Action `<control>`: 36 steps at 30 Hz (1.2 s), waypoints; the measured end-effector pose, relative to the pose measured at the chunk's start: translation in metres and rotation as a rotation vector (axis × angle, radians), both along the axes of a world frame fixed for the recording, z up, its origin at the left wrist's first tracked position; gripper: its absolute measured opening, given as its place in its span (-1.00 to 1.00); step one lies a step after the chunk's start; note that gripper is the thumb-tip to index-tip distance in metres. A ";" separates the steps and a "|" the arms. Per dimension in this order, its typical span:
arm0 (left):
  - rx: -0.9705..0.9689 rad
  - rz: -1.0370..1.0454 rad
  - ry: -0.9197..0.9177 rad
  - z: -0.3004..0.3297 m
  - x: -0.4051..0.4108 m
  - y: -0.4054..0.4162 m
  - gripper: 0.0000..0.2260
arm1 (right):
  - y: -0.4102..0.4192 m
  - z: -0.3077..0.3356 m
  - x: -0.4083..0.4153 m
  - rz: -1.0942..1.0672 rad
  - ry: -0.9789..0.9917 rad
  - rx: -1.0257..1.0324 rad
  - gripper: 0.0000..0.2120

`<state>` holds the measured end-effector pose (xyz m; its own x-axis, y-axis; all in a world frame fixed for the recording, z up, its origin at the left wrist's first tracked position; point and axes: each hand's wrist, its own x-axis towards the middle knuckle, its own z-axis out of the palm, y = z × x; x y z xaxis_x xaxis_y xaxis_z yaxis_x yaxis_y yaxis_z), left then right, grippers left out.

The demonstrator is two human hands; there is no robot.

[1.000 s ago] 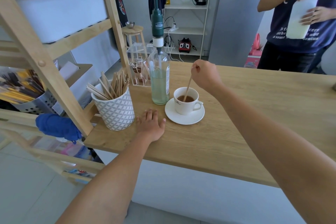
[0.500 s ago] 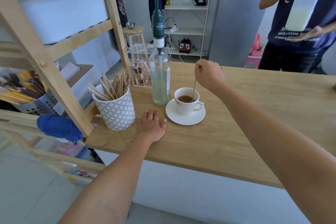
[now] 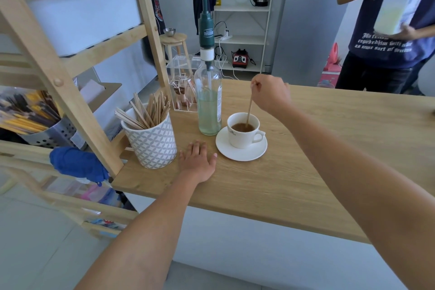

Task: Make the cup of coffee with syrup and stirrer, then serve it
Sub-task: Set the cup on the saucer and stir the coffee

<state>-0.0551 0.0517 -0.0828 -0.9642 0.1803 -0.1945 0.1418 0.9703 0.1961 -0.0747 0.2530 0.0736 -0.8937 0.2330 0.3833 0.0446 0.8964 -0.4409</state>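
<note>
A white cup (image 3: pixel 242 138) of brown coffee stands on a white saucer (image 3: pixel 241 154) on the wooden counter. My right hand (image 3: pixel 270 94) hovers above the cup and pinches the top of a wooden stirrer (image 3: pixel 249 109), whose lower end dips into the coffee. Just left of the cup stands a clear syrup bottle (image 3: pixel 210 103) with a green pump (image 3: pixel 207 7). My left hand (image 3: pixel 197 160) lies flat on the counter, fingers spread, in front of the bottle and beside the saucer.
A patterned white pot (image 3: pixel 150 141) full of wooden stirrers sits left of my left hand. A clear acrylic box (image 3: pixel 182 82) stands behind the bottle. A wooden rack (image 3: pixel 70 77) rises at the left. A person (image 3: pixel 390 30) holding a white container stands across the counter at the right.
My right hand has shifted the stirrer around inside the cup, from leaning left to nearly upright. My left hand has stayed flat. The person across the counter raised the container.
</note>
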 end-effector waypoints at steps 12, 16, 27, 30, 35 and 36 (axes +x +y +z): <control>-0.016 -0.010 -0.010 0.001 0.001 -0.001 -0.42 | 0.003 0.000 -0.002 0.002 -0.031 0.066 -0.72; -0.017 -0.010 -0.009 0.001 -0.001 -0.001 -0.42 | -0.006 0.000 -0.003 0.053 -0.031 0.028 -0.71; -0.010 -0.006 -0.003 0.001 -0.001 -0.001 -0.42 | 0.025 0.017 0.015 0.022 0.047 -0.197 -0.72; -0.009 -0.006 -0.004 0.002 0.000 -0.001 -0.42 | 0.044 0.013 0.018 -0.060 0.111 -0.405 -0.72; -0.025 -0.005 -0.006 0.003 0.000 0.000 -0.41 | 0.064 -0.015 0.024 -0.298 -0.070 -0.776 -0.78; -0.029 -0.002 -0.006 0.003 0.000 0.000 -0.41 | 0.069 -0.024 0.024 -0.334 -0.090 -0.839 -0.82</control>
